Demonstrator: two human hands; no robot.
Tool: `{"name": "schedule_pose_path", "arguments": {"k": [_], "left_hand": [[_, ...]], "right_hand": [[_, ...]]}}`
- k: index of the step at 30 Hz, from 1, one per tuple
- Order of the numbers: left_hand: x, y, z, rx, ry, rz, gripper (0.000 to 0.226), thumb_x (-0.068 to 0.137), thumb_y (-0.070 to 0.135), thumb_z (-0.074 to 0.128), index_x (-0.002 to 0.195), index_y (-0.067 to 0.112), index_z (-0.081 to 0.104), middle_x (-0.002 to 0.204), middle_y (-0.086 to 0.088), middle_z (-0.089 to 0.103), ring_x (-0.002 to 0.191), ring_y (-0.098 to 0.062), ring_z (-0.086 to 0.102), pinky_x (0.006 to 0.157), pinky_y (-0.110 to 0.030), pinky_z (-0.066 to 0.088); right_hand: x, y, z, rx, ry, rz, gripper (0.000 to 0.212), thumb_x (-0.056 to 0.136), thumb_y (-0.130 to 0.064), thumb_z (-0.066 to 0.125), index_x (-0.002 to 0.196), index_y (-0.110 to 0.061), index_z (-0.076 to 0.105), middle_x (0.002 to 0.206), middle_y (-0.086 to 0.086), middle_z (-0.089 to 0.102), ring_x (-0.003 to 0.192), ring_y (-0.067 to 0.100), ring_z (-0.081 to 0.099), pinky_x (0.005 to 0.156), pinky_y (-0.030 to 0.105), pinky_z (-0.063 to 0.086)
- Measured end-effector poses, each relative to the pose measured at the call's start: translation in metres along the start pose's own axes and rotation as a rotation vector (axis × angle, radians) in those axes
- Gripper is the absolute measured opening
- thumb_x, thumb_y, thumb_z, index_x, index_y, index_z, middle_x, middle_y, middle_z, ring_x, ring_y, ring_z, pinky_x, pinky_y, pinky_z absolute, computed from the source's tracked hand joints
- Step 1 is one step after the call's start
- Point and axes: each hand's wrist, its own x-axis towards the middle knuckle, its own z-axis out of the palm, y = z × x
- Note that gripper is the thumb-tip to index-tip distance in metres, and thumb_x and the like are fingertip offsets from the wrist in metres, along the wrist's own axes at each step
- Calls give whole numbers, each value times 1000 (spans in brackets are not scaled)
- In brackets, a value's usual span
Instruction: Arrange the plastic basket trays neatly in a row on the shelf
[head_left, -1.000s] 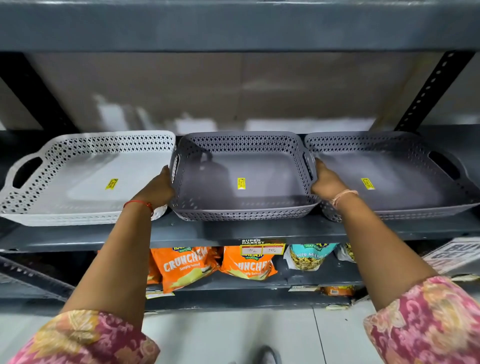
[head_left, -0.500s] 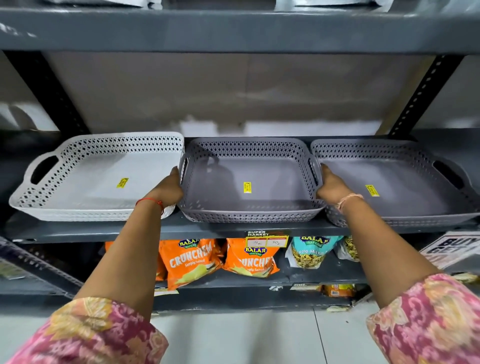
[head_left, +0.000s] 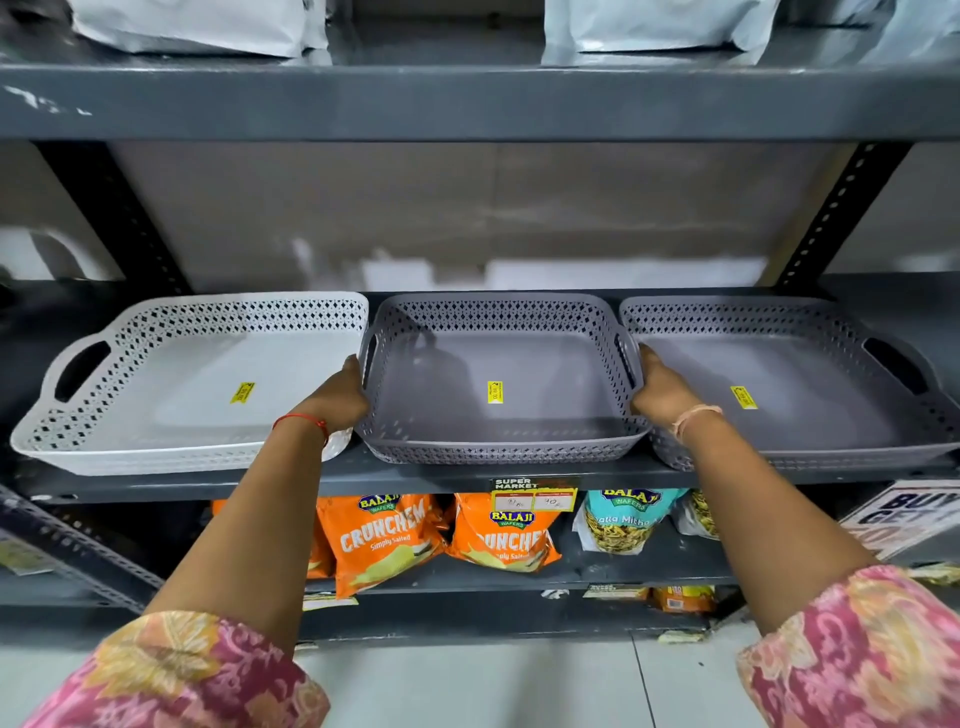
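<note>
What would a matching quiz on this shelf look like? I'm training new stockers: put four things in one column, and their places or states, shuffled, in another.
Things:
1. White tray
2. Middle grey tray
3. Right grey tray
4. Orange snack bags

Places or states:
A. On the shelf below the trays
B. Held at both ends by the left hand and right hand
C. Far left of the row
D. Far right of the row, unheld

Pairs: 1-C, 2-B, 3-D, 4-A
</note>
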Motion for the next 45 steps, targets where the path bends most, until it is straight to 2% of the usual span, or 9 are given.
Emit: {"name": "schedule_pose_path", "arguments": {"k": [5,9,13,17,23,27,34,40,45], "left_hand": [[-1,0,0,10,-5,-1,55,83,-10,40,135,-5,24,122,-28,51,91,-29,45,74,-35,35],[0,0,1,19,-11,-1,60,85,-8,39,140,-3,17,125,-27,51,96,-33,49,76,-35,36],[-3,1,1,16,-20,-4,61,85,-8,39,141,-2,15,113,-23,53,92,-31,48,74,-35,36],[-6,5,-1,-6,-30,2,59,82,-12,42,136,-1,22,100,-13,47,94,-32,49,73,-35,37],[-9,6,-1,-21,-40,1,62,82,-12,43,138,1,20,102,-12,47,90,-28,45,73,-34,37],[-6,3,0,-14,-49,-12,69,82,-10,44,142,2,13,118,-22,52,96,-33,49,75,-35,39],[-3,3,1,18,-39,-14,62,83,-8,47,137,-2,18,101,-16,50,90,-31,50,73,-37,39],[0,0,1,23,-34,-10,60,80,-10,46,134,1,22,102,-17,51,90,-32,50,75,-39,44],[3,-3,-3,34,-44,-27,62,79,-6,49,135,2,23,108,-19,53,91,-32,51,78,-43,48]], "right_hand": [[0,1,0,21,16,-11,86,79,16,45,148,-23,10,143,18,41,117,36,51,91,41,48],[1,3,-1,38,9,-29,90,77,17,47,148,-24,10,143,17,41,97,26,51,88,42,51],[-1,3,-2,101,-8,-14,97,74,21,48,148,-25,8,149,15,33,107,28,50,76,30,48],[0,2,-4,86,-38,2,101,71,22,51,149,-24,7,153,13,27,126,37,43,84,36,48],[0,2,-4,101,-45,6,101,70,23,52,148,-24,8,151,14,31,127,38,42,86,36,47],[-1,1,-5,104,-31,8,99,72,23,51,149,-23,7,154,12,25,131,37,39,84,33,46],[-4,0,-5,113,-10,3,99,72,24,50,149,-23,8,155,11,23,134,36,35,91,35,44],[-5,-3,-5,106,8,17,100,71,25,51,149,-23,9,154,11,25,133,36,38,83,31,45],[-1,-3,-8,125,-39,39,103,70,19,59,149,-24,7,153,13,29,132,37,38,99,41,44]]}}
